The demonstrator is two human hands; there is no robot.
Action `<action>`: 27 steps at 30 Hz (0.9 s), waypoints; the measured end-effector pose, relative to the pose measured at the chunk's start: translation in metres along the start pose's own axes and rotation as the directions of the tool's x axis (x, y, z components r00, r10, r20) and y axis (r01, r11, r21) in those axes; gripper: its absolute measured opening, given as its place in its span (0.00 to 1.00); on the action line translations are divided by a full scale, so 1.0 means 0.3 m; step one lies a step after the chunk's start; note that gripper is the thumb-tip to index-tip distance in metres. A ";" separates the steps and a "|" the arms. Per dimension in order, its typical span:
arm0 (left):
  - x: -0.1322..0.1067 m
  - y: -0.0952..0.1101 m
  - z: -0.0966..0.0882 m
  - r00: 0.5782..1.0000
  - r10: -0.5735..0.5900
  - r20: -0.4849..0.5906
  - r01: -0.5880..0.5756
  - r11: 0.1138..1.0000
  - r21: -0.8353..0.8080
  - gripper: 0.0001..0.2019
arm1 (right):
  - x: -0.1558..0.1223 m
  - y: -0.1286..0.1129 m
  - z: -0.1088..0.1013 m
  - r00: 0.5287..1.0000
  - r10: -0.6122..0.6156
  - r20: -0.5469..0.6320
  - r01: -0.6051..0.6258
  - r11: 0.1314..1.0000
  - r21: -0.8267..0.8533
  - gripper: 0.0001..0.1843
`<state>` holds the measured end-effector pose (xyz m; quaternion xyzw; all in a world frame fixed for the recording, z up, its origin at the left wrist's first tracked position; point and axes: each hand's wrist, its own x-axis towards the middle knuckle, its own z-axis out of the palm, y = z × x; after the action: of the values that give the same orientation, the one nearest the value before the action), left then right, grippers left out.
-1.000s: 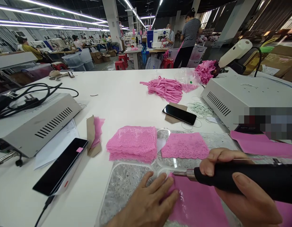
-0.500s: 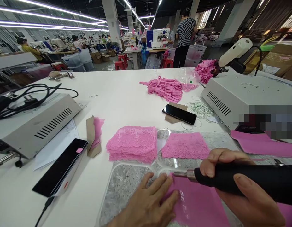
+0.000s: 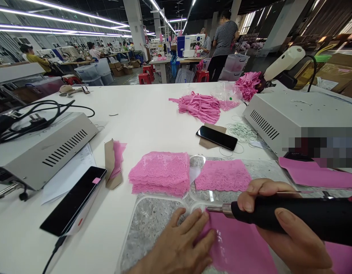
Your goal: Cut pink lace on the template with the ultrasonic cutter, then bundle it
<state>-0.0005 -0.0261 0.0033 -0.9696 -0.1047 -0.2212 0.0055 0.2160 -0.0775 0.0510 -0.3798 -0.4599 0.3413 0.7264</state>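
Note:
My right hand (image 3: 290, 224) is wrapped round a black handpiece with a metal tip (image 3: 307, 219), held nearly level and pointing left. That tip meets the upper left corner of a smooth pink fabric piece (image 3: 238, 243). Beside the tip, my left hand (image 3: 181, 243) lies with fingers spread, its fingertips pressing the fabric's left edge. Under the fabric is a clear plastic template with rounded frames (image 3: 153, 228) over a grey speckled surface. Beyond my hands lie a stack of pink lace pieces (image 3: 160, 173) and a single lace piece (image 3: 223, 175).
Grey vented boxes (image 3: 304, 114) stand on both sides of the white table (image 3: 136, 114). A phone (image 3: 217, 137), pink straps (image 3: 198, 107) and thin pale cords (image 3: 241, 131) lie farther back. At left, a black tablet (image 3: 75, 199) has a cable. People work beyond the table.
The handpiece and my right hand have shifted slightly left, the tip staying at the fabric corner. My left hand stays in place. A person in a striped top in the background has turned.

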 end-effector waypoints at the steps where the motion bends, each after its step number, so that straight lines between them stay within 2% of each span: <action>1: 0.000 0.001 -0.001 1.000 -0.001 -0.003 0.001 1.000 -0.003 0.17 | 0.002 0.000 0.002 1.000 -0.003 0.005 0.003 1.000 -0.009 0.06; 8: 0.008 0.005 -0.007 1.000 -0.007 0.017 0.008 1.000 -0.020 0.17 | 0.005 -0.008 0.012 0.999 -0.033 -0.020 0.032 0.998 -0.050 0.05; 12: 0.000 0.000 -0.044 1.000 -0.021 0.011 0.021 1.000 -0.015 0.17 | 0.009 -0.009 0.006 1.000 -0.002 -0.029 0.002 1.000 -0.002 0.06; 17: -0.065 0.003 -0.088 0.997 -0.068 0.035 0.069 0.998 -0.016 0.14 | 0.009 -0.022 0.018 0.998 0.032 -0.061 -0.030 0.999 0.035 0.08; 22: -0.155 0.031 -0.062 0.995 -0.057 -0.080 0.060 0.998 0.027 0.14 | -0.007 -0.024 0.036 0.996 0.080 -0.045 -0.080 0.997 0.021 0.09; 27: -0.182 0.052 -0.053 0.996 -0.051 -0.078 0.055 0.997 0.049 0.15 | -0.010 -0.023 0.050 0.996 0.082 -0.036 -0.082 0.997 0.007 0.09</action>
<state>-0.0521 -0.0533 -0.0054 -0.9568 -0.1359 -0.2555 0.0284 0.2022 -0.0797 0.0600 -0.4023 -0.4297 0.3654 0.7211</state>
